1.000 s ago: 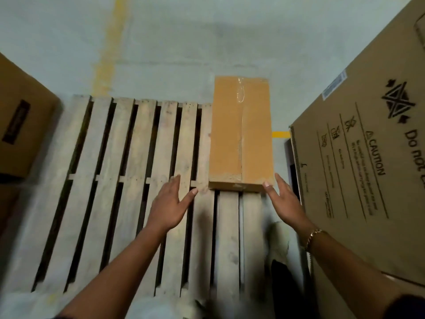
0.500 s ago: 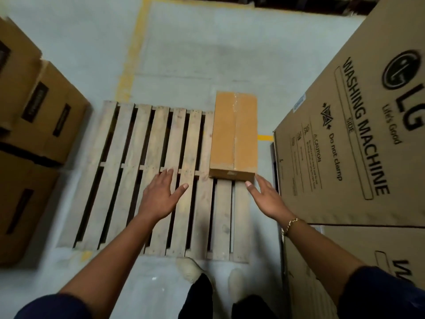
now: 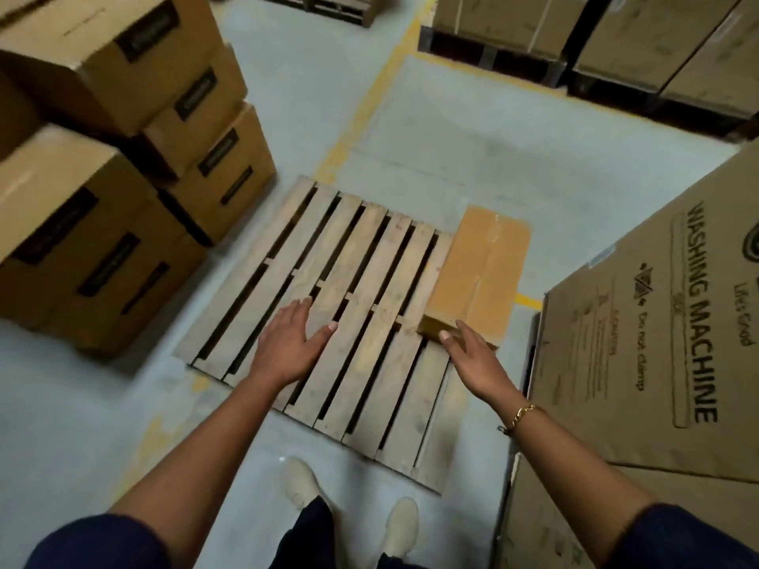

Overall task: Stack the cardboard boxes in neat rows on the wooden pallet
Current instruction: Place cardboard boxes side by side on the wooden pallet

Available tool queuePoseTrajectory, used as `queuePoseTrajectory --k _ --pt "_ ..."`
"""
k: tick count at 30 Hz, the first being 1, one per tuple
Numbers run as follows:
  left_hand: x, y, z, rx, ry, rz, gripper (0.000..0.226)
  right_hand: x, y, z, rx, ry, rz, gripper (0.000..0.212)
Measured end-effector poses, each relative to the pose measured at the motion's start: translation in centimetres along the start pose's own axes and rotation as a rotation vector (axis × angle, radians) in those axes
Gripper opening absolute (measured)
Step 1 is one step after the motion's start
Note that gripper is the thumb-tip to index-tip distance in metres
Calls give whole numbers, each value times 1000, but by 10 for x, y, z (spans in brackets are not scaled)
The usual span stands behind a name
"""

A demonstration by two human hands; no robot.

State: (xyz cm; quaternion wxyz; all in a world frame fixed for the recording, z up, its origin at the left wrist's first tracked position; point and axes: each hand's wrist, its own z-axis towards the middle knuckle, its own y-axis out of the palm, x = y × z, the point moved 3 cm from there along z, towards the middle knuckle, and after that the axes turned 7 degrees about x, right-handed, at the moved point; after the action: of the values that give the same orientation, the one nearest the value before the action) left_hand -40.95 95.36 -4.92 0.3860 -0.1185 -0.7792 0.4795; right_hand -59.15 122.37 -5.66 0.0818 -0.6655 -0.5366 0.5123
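Note:
A wooden slatted pallet lies on the grey floor in front of me. One long flat cardboard box lies along the pallet's right edge, its taped seam facing up. My left hand hovers over the middle slats with fingers straight and holds nothing. My right hand is in front of the box's near end with fingers extended, empty; whether the fingertips touch the box I cannot tell.
Stacked cardboard boxes with dark labels stand to the left of the pallet. A large washing machine carton stands close on the right. More cartons on pallets are at the back. My shoes are at the pallet's near edge.
The view has risen and pulled back from the pallet, showing the box stacks at left and back. Both hands have drawn back from the flat box and stayed empty.

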Motion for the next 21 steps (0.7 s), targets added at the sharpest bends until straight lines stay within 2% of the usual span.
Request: queuePoseTrajectory --k 6,10,14,21 --pt "-85 -77 -9 110 -133 -17 84 -99 52 3 -67 -106 2 74" --pt "-165 -135 -5 169 -182 -43 84 -185 114 10 -107 -146 37 77" --pt "-242 -194 -1 187 -209 -71 79 -270 181 11 -119 -158 132 70" --pt "-386 -297 -6 216 -346 -135 74 -407 296 -3 -264 -189 180 65"
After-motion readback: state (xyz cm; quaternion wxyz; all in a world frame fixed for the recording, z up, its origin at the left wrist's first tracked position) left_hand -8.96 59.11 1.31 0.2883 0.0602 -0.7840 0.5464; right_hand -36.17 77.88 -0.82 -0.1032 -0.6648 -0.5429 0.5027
